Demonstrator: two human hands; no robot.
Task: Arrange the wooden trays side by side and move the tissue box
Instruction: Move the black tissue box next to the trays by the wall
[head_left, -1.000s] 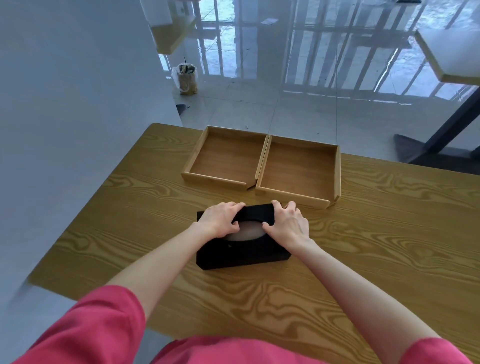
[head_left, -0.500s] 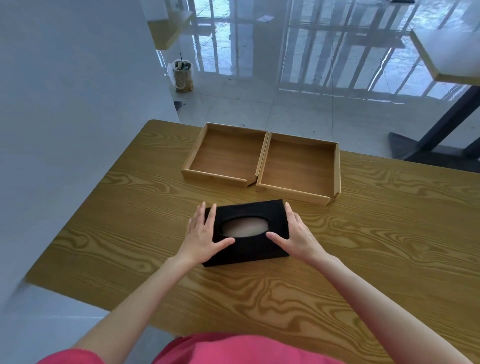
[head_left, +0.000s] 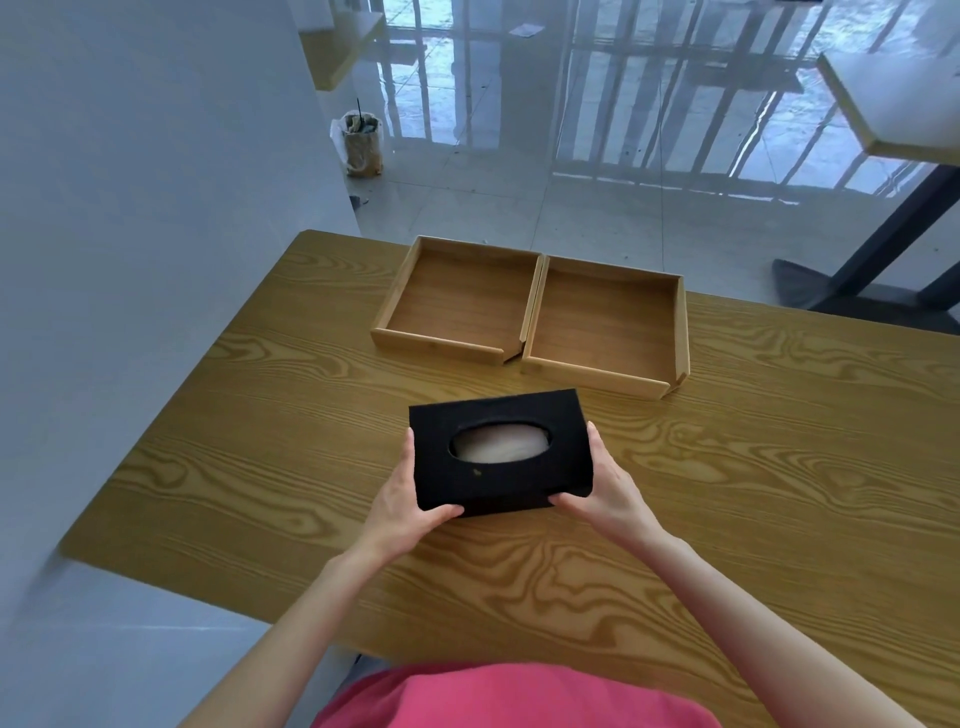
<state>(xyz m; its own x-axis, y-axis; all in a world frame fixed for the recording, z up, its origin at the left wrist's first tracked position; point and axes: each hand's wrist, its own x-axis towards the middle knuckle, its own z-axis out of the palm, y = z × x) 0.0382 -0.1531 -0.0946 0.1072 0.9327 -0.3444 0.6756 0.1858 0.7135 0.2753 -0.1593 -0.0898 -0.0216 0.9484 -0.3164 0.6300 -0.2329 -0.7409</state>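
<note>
A black tissue box with an oval opening showing pale tissue is held between both hands, lifted and tilted toward me above the wooden table. My left hand grips its left end, thumb under the near edge. My right hand grips the right end the same way. Two shallow wooden trays stand side by side at the table's far edge, touching: the left tray and the right tray. Both are empty.
A grey wall runs close along the table's left side. Beyond the far edge is glossy tiled floor with a bagged cup standing on it. Another table on a dark leg stands at the upper right.
My hands slid from the top of the tissue box to its two ends and closed on it. The box has come up off the table and nearer to me. The trays stayed put.
</note>
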